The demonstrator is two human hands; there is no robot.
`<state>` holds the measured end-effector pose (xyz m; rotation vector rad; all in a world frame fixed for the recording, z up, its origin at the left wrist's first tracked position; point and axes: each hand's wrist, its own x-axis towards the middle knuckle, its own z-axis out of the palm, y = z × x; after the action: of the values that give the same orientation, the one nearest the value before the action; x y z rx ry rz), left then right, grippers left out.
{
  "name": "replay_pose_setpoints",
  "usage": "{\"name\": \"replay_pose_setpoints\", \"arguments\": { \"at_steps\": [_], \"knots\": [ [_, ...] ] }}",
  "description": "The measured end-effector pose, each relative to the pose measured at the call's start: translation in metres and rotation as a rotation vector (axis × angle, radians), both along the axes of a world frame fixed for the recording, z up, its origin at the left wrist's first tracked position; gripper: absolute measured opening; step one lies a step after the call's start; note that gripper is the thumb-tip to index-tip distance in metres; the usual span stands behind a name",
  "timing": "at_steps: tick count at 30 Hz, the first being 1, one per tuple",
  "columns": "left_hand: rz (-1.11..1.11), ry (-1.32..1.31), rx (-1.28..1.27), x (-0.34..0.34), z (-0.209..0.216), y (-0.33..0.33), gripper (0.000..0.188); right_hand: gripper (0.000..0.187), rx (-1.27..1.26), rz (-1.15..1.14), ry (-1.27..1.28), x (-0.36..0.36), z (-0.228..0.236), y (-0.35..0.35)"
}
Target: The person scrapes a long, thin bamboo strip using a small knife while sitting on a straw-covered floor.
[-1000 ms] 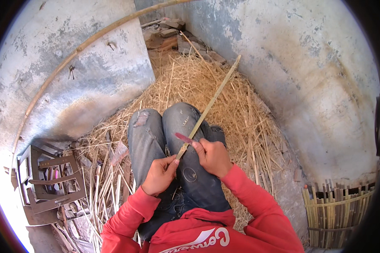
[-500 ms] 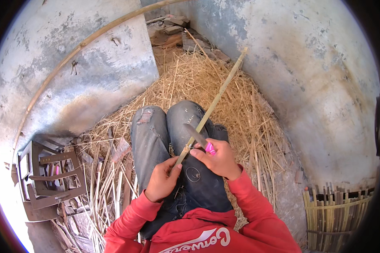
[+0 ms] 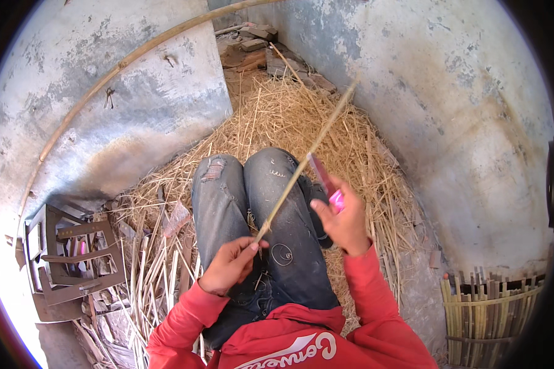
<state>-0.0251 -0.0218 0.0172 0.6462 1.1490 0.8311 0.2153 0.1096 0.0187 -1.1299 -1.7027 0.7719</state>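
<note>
A long, thin bamboo strip (image 3: 314, 146) slants up and away from my lap toward the far right, its far end blurred. My left hand (image 3: 232, 263) pinches its near end, just below a rough joint, above my thighs. In my right hand (image 3: 347, 222) is a knife (image 3: 319, 170) with a pink handle and a metal blade, the fingers wrapped round the handle. The blade points up and left, its tip close beside the strip; I cannot tell whether they touch. A thin curled shaving (image 3: 282, 254) lies on my right thigh.
A heap of shavings and split strips (image 3: 271, 107) spreads over the floor ahead and around my legs. A brown frame-like stand (image 3: 83, 264) is at left. Worn walls (image 3: 437, 123) close in on both sides. A woven bamboo basket (image 3: 492, 313) stands at lower right. A long curved pole (image 3: 114, 71) leans at left.
My right hand with the knife has moved right and farther out along the strip, away from the joint. My left hand has shifted slightly down, and the strip appears turned edge-on.
</note>
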Motion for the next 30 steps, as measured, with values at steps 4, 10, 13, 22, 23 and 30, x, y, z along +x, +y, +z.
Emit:
{"name": "replay_pose_setpoints", "arguments": {
  "at_steps": [4,10,13,22,23,30],
  "knots": [
    [-0.043,-0.175,-0.174,-0.001,-0.013,-0.017,0.037,0.066,-0.056,-0.059,-0.022,0.003,-0.002,0.017],
    [-0.004,-0.238,-0.213,-0.001,-0.013,-0.021,0.037,0.082,0.006,-0.080,0.115,-0.020,-0.047,0.040],
    [-0.014,-0.179,-0.210,-0.007,-0.014,-0.031,0.036,0.058,0.035,-0.181,0.030,-0.012,-0.038,0.060],
    [-0.003,-0.120,-0.181,-0.025,-0.012,-0.055,0.046,0.042,0.136,-0.116,-0.072,0.029,-0.022,0.109],
    [0.001,-0.103,-0.180,-0.024,-0.012,-0.054,0.047,0.041,0.190,-0.131,-0.087,0.034,-0.031,0.123],
    [-0.078,-0.012,-0.118,-0.024,-0.006,-0.039,0.042,0.040,0.013,0.071,-0.140,0.012,-0.042,0.094]
  ]
}}
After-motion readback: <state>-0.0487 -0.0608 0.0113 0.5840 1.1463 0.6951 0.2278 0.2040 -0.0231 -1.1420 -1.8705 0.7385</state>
